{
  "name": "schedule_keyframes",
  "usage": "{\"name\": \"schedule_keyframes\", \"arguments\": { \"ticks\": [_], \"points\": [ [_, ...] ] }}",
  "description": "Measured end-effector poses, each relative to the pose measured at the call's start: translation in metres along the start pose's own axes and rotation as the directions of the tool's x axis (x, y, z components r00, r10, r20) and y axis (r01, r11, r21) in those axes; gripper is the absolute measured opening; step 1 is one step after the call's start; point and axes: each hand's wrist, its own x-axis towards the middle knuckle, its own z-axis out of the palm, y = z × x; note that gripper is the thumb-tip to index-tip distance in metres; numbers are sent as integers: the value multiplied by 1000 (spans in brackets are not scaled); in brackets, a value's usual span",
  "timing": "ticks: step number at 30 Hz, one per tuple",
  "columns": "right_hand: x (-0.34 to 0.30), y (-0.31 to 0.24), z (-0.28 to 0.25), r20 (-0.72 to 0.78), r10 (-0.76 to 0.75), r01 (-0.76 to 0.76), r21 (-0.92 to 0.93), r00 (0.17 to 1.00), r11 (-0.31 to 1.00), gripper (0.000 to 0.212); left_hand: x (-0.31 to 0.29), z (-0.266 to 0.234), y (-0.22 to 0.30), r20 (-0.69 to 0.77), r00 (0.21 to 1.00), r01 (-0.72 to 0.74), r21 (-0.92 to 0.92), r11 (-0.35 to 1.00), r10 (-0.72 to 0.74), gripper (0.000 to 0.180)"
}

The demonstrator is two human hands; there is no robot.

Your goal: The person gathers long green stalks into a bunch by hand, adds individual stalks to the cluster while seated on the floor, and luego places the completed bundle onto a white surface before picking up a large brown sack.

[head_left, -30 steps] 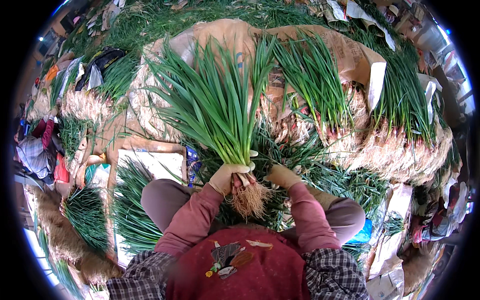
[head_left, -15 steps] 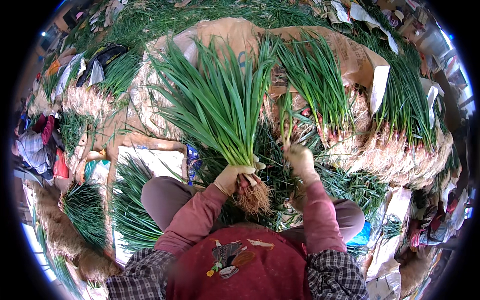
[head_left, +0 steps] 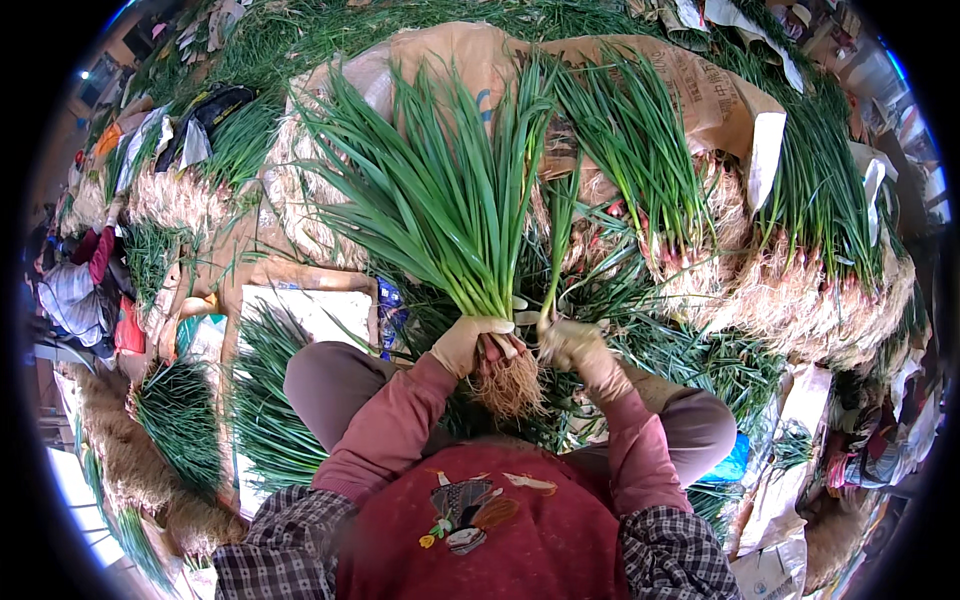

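Note:
A thick bunch of green onions (head_left: 440, 200) fans out away from me, its leaves long and green. My gloved left hand (head_left: 470, 343) is closed around the bunch just above the reddish bulbs, and pale stringy roots (head_left: 508, 385) hang below the grip. Close on its right, my gloved right hand (head_left: 578, 350) pinches a thin green onion stalk (head_left: 562, 240) low down, its leaves pointing away. The right fingers are slightly blurred. Trimmed or loose green leaves (head_left: 700, 360) lie beneath and beside both hands.
More green onions (head_left: 640, 150) lie in a row at the right, roots toward me, over brown sacking (head_left: 440, 55). A white board (head_left: 320, 318) with another pile (head_left: 275, 400) is at my left knee. A co-worker (head_left: 80, 290) sits at the far left.
My right hand has moved left and slightly nearer, bringing the thin stalk from the pile toward the bunch. My left hand keeps its hold almost unmoved.

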Motion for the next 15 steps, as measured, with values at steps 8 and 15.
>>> {"name": "schedule_keyframes", "arguments": {
  "ticks": [8,15],
  "points": [
    [30,-7,-15,-400,-14,-156,-387,916,909,33,-5,13,4,42,999,-33,-26,999,34,44],
    [84,-1,27,-428,-186,-49,-481,885,876,21,-21,35,20,-188,978,123,151,981,-94,33]
  ]
}}
